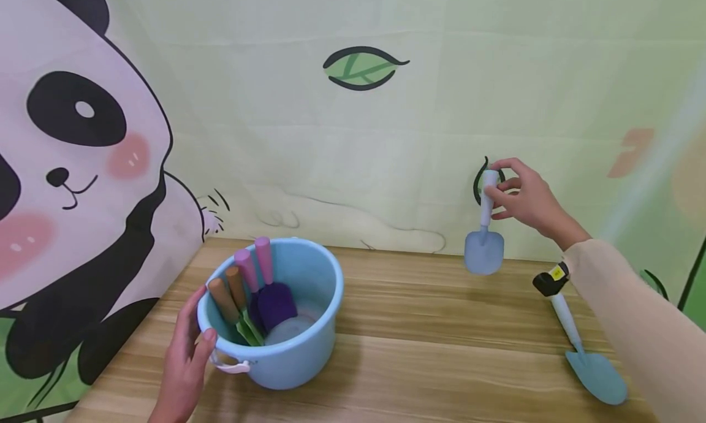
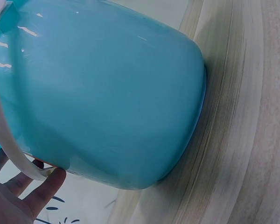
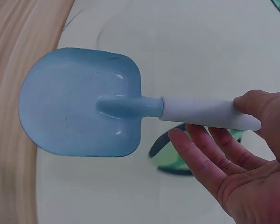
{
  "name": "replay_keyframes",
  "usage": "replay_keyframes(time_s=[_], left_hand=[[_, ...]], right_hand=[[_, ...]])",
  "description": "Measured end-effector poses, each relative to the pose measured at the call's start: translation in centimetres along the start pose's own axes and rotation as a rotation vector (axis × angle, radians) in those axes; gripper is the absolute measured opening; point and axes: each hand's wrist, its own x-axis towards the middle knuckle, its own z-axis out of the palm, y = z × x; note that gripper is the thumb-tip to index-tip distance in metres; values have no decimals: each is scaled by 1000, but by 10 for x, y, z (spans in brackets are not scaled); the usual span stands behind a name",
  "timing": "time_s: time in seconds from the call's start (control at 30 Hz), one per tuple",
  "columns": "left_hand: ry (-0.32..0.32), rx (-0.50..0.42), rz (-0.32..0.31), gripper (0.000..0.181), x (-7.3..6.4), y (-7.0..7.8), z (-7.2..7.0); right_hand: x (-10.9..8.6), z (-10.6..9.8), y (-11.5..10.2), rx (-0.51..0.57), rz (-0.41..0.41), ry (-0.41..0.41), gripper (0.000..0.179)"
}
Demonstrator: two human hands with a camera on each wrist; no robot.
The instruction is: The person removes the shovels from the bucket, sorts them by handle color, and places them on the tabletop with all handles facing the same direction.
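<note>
My right hand (image 1: 526,196) pinches the white handle of a small blue garden shovel (image 1: 484,251) between thumb and fingers. Its square blade points down, held above the tabletop close to the backdrop; the right wrist view shows the whole blade (image 3: 79,102). On the left, my left hand (image 1: 184,352) holds the light blue bucket (image 1: 298,365) at its rim, near the white bail handle (image 2: 9,140). Inside the bucket lean purple-bladed tools with pink handles (image 1: 265,260) and green-bladed ones with brown handles (image 1: 223,300).
A blue-green pointed trowel (image 1: 595,377) lies on the wooden table (image 1: 430,374) at the right, under my right forearm. Behind the table hangs a pale green cloth backdrop (image 1: 419,135) printed with leaves and a large panda (image 1: 83,165).
</note>
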Motion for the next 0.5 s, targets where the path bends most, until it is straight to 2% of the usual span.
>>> replay_keyframes(time_s=[0.4, 0.5], left_hand=[[7, -17, 34, 61, 0, -2, 1], [11, -21, 24, 60, -1, -1, 2]], right_hand=[[-24, -12, 41, -11, 73, 7, 54], [-28, -13, 50, -10, 81, 10, 55]])
